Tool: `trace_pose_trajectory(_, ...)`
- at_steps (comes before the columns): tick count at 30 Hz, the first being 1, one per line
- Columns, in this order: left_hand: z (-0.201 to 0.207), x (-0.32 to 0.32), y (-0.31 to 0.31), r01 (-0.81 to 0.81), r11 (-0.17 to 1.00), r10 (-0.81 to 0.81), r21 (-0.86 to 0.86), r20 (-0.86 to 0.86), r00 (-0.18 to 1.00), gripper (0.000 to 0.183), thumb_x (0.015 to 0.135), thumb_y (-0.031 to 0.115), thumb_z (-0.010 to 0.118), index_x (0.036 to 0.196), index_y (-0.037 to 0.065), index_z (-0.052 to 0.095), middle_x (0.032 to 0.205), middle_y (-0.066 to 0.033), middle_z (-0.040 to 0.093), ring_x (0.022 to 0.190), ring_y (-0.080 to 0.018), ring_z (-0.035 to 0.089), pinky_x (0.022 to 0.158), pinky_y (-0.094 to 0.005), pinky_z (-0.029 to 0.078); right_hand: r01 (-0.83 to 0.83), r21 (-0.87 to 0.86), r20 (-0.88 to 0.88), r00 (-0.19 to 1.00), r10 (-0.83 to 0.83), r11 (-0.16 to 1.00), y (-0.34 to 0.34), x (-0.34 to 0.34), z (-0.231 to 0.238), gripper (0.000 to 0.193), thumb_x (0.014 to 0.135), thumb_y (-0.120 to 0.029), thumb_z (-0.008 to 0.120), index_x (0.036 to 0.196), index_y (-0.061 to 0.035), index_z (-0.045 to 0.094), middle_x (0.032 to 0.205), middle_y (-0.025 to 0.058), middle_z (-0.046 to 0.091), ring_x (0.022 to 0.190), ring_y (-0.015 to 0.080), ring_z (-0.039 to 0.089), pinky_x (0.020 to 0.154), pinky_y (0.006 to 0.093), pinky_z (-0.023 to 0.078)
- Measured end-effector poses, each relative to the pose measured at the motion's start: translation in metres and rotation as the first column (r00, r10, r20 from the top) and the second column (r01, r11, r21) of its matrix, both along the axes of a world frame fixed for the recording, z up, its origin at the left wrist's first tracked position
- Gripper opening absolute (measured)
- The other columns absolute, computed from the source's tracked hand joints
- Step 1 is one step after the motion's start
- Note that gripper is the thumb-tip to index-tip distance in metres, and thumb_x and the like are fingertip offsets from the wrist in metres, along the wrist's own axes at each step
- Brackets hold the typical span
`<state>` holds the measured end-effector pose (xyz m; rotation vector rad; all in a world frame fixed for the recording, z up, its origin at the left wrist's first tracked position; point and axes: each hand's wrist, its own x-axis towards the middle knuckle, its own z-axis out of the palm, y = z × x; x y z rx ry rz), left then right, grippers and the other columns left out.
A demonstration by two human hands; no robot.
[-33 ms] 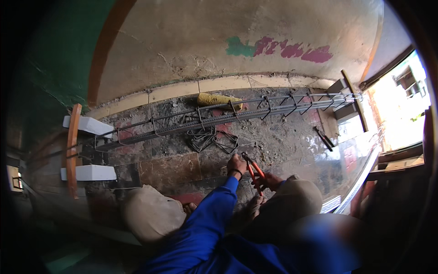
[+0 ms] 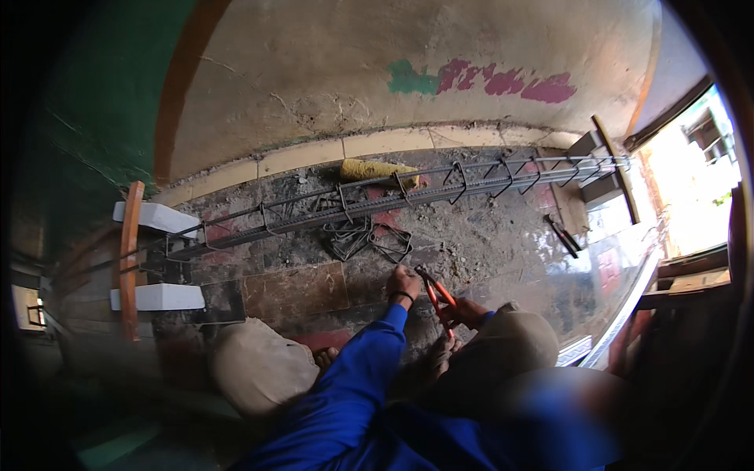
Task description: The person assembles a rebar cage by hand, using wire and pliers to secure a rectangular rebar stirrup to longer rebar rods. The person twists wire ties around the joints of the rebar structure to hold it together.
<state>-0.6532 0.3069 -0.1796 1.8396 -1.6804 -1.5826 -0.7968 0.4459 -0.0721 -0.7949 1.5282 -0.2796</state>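
My right hand (image 2: 470,312) grips a pair of long-handled cutters (image 2: 433,297) with orange handles, spread apart in a narrow V. Its dark jaws point away from me, beside my left hand (image 2: 403,284). My left hand is closed, with a dark band at the wrist; what its fingers hold, if anything, is too small to make out. Just beyond it, several bent steel stirrups (image 2: 369,239) lie in a pile on the dusty floor. Behind them a long rebar cage (image 2: 361,208) with stirrups along it stretches from left to right.
White blocks (image 2: 161,297) and an upright wooden piece (image 2: 129,263) stand at the cage's left end. Grey blocks (image 2: 601,191) and a dark bar (image 2: 616,169) are at its right end. A yellow roll-shaped object (image 2: 377,171) lies by the wall. A dark tool (image 2: 561,235) rests on the right.
My left hand has drawn slightly back from the cutters' jaws, leaving a small gap. The whole view has shifted a little; the right hand keeps its grip.
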Motion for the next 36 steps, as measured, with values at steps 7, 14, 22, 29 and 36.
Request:
trace_pose_trajectory(7,0.009,-0.003,-0.013,-0.438,0.817,0.554,0.374,-0.3,0.777,0.024,0.089,0.017,0.064,0.075,0.005,0.049,0.063,-0.0073,0.055,0.05,-0.016,0.052,0.043,-0.031,0.043,-0.327,-0.515,-0.631,0.77,-0.092,0.792,0.054,-0.033,-0.074,0.07,0.081,-0.03,0.07,0.14,-0.0105,0.037,0.115,0.0205,0.052,0.109,0.039,0.049,0.093,0.0475,0.043)
trace_pose_trajectory(14,0.085,-0.033,-0.036,-0.548,0.754,0.421,-0.362,-0.374,0.826,0.029,0.09,0.027,0.065,0.085,0.001,0.053,0.069,-0.0029,0.051,0.06,-0.0143,0.044,0.056,-0.0341,0.039,-0.086,-0.809,-0.319,0.895,-0.311,0.581,-0.117,-0.06,-0.029,0.051,0.088,-0.027,0.062,0.127,0.0004,0.045,0.117,0.0242,0.055,0.096,0.041,0.06,0.081,0.0465,0.05)
trace_pose_trajectory(22,0.111,-0.017,-0.057,-0.534,0.786,0.425,-0.31,-0.355,0.832,0.024,0.087,0.021,0.069,0.089,0.0,0.058,0.083,-0.0045,0.063,0.073,-0.0123,0.058,0.062,-0.0266,0.047,-0.273,-0.773,-0.502,0.816,-0.287,0.573,-0.192,-0.034,0.007,0.026,0.088,-0.022,0.059,0.103,-0.0032,0.05,0.099,0.0228,0.059,0.084,0.0436,0.062,0.071,0.0535,0.049)
trace_pose_trajectory(29,0.086,-0.046,-0.046,-0.523,0.816,0.423,-0.248,-0.359,0.832,0.022,0.088,0.021,0.067,0.087,0.001,0.058,0.074,-0.003,0.062,0.064,-0.0091,0.055,0.058,-0.0261,0.045,-0.212,-0.797,-0.43,0.856,-0.286,0.565,-0.196,-0.026,-0.001,0.02,0.087,-0.015,0.059,0.1,-0.0039,0.05,0.096,0.0229,0.061,0.08,0.0442,0.063,0.066,0.0529,0.05)
trace_pose_trajectory(36,0.113,-0.025,-0.029,-0.472,0.851,0.355,-0.229,-0.412,0.839,0.026,0.089,0.026,0.066,0.083,0.003,0.057,0.071,-0.0024,0.056,0.065,-0.0106,0.052,0.06,-0.0283,0.045,-0.005,-0.764,-0.241,0.929,-0.279,0.645,-0.162,-0.045,-0.002,0.026,0.091,-0.026,0.06,0.102,-0.0032,0.054,0.079,0.0198,0.066,0.073,0.0416,0.065,0.059,0.0458,0.051)
